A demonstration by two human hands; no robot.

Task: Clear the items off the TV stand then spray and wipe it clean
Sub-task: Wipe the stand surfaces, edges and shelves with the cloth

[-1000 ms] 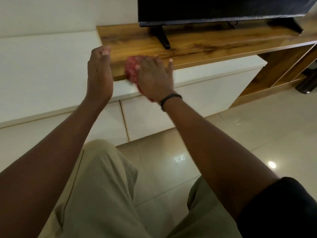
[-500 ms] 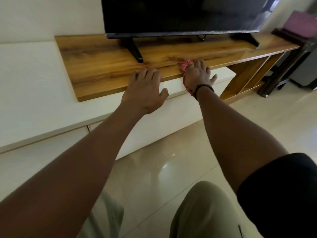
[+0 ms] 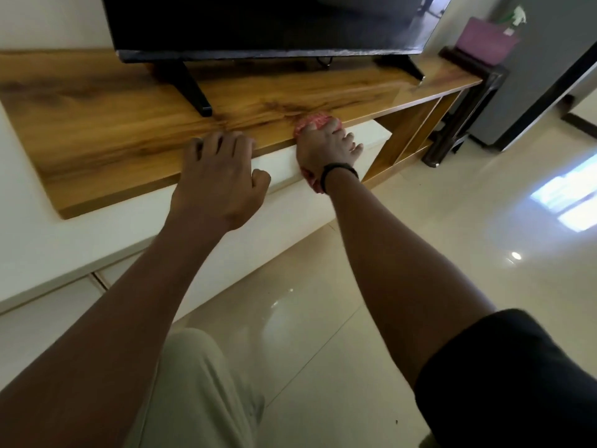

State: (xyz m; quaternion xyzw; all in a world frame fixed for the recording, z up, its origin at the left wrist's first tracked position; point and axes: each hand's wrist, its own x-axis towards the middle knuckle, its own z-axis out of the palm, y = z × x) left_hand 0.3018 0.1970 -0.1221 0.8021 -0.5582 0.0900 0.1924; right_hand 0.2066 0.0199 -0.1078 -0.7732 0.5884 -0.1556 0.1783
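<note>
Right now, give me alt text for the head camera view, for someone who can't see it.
A person's right hand holds a red cloth against the front edge of a wooden TV stand, while the left hand rests its fingers on the same edge further left. A black TV stands on top.

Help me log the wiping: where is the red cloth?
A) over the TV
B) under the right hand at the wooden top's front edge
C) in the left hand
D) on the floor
B: the red cloth peeks out from under the right hand at the edge of the wooden top.
</note>
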